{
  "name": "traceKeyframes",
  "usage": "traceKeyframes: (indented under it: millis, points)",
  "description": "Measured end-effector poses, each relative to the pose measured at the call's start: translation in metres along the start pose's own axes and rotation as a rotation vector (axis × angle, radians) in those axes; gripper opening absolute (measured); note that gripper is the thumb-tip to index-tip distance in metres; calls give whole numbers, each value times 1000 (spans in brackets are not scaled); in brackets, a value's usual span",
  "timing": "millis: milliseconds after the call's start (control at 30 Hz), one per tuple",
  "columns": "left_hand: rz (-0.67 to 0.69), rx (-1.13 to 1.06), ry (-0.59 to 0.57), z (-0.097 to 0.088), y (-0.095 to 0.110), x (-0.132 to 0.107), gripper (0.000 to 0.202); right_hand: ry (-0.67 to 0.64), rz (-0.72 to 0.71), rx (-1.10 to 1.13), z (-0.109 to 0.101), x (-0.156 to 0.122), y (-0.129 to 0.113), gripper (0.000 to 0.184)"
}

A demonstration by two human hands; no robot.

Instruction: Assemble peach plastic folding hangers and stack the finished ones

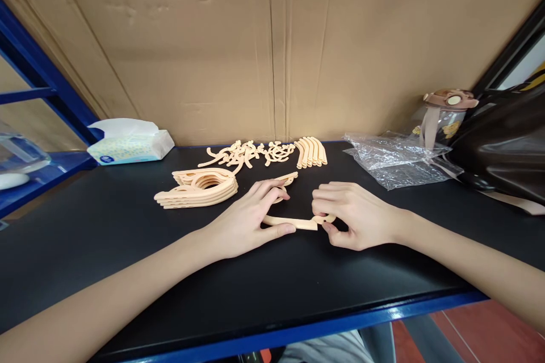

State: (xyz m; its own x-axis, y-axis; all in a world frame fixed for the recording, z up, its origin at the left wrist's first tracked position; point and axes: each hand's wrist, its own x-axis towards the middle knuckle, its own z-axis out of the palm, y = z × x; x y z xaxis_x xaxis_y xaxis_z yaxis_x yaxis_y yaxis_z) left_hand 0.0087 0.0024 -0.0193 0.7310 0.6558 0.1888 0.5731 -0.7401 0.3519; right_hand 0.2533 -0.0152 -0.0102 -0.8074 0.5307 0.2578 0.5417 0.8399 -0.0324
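A beige plastic folding hanger (300, 223) lies low over the black table, its long curved arm pointing right. My left hand (249, 212) grips it, thumb along the near edge and fingers over the far part, hiding much of its middle. At the arm's right end, my right hand (355, 215) pinches a small beige connecting piece (324, 219) with a hole in it. That piece touches the arm's end; whether the two are joined, I cannot tell. Left of my left hand is a stack of similar folded hangers (198, 195).
Behind my hands lie loose small hook-like parts (244, 153) and a row of curved arm pieces (310, 151). A tissue pack (131, 144) stands back left. Crumpled clear plastic bags (392, 161), a bottle (447, 116) and a dark bag (502, 142) are at right. Cardboard (191, 51) walls the back.
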Motion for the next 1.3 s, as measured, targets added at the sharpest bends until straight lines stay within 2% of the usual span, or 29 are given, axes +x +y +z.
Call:
traceKeyframes:
  millis: [133,267,400,600,767,1033,1300]
  points:
    - [-9,63,5,1,-1,-1,52,-10,-11,14,-2,1,-1,7]
    - [-28,99,-3,2,-1,-1,60,38,-11,62,-1,2,-2,4]
    - [-71,122,-32,3,1,0,68,87,-3,50,-1,3,-1,10]
    - [-154,170,-23,5,3,0,80,65,21,47,0,2,4,22]
    - [-207,178,-42,7,0,0,90,62,49,83,4,0,8,24]
    - [-210,137,-39,6,-1,-2,95,-4,31,121,2,3,6,22]
    - [-202,160,-45,5,0,-4,91,-30,0,37,0,2,4,21]
